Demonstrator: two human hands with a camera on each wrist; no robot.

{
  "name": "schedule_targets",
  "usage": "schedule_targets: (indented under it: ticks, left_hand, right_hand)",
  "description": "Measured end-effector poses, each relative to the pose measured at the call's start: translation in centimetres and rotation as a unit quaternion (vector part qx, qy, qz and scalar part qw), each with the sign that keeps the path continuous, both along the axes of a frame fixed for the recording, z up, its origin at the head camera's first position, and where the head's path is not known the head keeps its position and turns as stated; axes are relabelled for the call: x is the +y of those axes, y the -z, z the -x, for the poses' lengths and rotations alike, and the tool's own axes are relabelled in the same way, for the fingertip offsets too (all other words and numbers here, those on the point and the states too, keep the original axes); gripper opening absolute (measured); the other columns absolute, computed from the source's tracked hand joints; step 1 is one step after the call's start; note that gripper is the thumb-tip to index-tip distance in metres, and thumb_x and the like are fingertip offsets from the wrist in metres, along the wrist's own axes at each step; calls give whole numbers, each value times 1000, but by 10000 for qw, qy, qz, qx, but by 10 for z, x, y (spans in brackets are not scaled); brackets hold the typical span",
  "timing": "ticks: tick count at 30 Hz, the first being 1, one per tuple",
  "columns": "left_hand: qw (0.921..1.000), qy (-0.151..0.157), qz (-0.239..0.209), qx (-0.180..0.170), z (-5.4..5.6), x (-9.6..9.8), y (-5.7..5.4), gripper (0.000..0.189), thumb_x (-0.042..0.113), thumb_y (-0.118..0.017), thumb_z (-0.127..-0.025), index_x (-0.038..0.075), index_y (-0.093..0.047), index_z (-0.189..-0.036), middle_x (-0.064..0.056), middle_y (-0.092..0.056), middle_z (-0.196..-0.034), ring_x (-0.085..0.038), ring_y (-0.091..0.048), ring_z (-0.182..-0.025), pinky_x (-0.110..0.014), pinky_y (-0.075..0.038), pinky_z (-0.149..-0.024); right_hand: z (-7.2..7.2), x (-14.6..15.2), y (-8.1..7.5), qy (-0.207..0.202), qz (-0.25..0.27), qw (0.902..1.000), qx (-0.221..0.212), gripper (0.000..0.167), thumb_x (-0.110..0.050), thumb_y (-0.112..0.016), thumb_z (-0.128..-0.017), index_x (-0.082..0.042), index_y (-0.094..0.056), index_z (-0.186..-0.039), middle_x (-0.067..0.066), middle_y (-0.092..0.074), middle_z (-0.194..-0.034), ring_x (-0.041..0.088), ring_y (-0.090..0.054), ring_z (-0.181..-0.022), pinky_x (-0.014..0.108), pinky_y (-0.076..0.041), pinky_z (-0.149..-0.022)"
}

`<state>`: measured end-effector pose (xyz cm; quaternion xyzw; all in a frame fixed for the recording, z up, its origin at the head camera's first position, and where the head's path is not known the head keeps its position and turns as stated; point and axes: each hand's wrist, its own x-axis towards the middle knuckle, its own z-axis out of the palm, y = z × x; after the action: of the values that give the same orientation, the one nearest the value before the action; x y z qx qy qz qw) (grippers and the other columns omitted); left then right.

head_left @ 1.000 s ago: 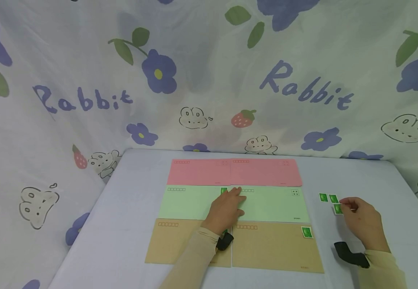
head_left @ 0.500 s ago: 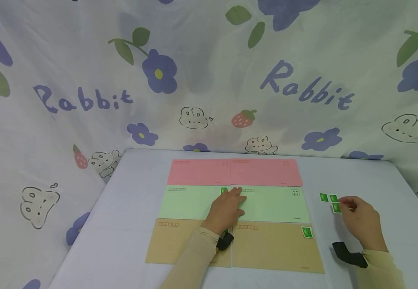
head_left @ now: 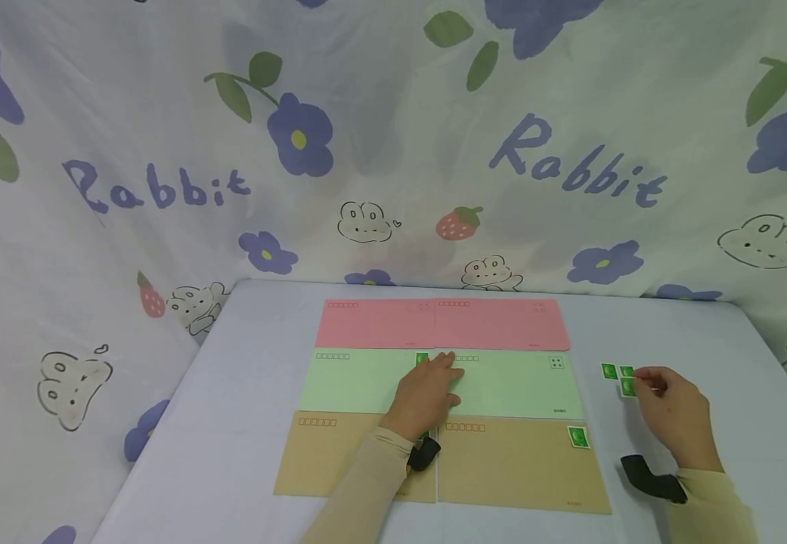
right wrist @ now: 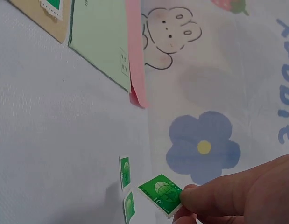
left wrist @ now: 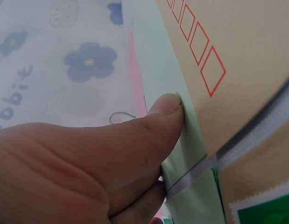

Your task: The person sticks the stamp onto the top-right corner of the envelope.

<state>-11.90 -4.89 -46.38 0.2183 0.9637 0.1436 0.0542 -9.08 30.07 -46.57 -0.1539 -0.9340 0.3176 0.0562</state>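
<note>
Thumb and fingertips of my right hand (head_left: 675, 412) pinch a green postage stamp (right wrist: 160, 193) with a white perforated edge, held above the table. Two similar stamps lie just beyond it, a left one (head_left: 609, 371) and a right one (right wrist: 129, 207) partly overlapped by the hand in the head view. My left hand (head_left: 420, 397) rests with fingers extended across the seam between the left green envelope (head_left: 352, 381) and the right green envelope (head_left: 515, 389). A stamp (head_left: 422, 358) sits in the left green envelope's upper right corner, while the right one shows a printed corner box (head_left: 556, 363).
Two pink envelopes (head_left: 502, 325) lie behind the green ones. In front are a left brown envelope (head_left: 318, 457), its stamp (left wrist: 265, 214) mostly behind my left wrist in the head view, and a right brown envelope (head_left: 515, 468) bearing a stamp (head_left: 577, 437). A patterned curtain (head_left: 393, 151) hangs behind.
My right hand has shifted slightly left and away from me with the pinched stamp, which now shows more fully. The left hand has stayed in place.
</note>
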Motion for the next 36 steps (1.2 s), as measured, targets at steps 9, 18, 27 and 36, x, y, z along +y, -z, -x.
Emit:
schedule_targets:
  ticks: [9,18,27,36]
  left_hand:
    - [10000,-17,-13,2,0,0,-1,47,22,-76,-90,11,-65,-135,-8,-49,-152,-21,-42,-143,-34,-31,-119]
    - [10000,-9,-43,13,0,0,-1,47,22,-76,-90,12,-65,-135,-8,-49,-152,-21,-42,-143,-35,-32,-119]
    - [10000,4,-84,37,0,-1,0,47,22,-77,-89,11,-66,-134,-9,-50,-151,-22,-43,-142,-37,-32,-118]
    - [9999,-8,-101,47,-1,-1,0,47,22,-77,-89,12,-67,-133,-9,-50,-151,-23,-44,-142,-38,-35,-117]
  right_hand:
    - [0,-3,3,16,36,9997,250,31,-17,-52,-101,7,-63,-118,28,-64,-107,29,-56,-84,24,-42,-53]
    - [1,-5,6,-53,114,9988,479,31,-19,-53,-101,6,-65,-116,26,-66,-104,26,-55,-83,23,-41,-52]
    - [2,-13,5,-75,217,9986,467,30,-18,-53,-101,5,-65,-116,25,-66,-103,26,-53,-83,24,-41,-53]
    - [5,-17,3,-161,244,9978,587,29,-19,-54,-101,5,-66,-114,20,-65,-97,23,-51,-81,24,-40,-52]
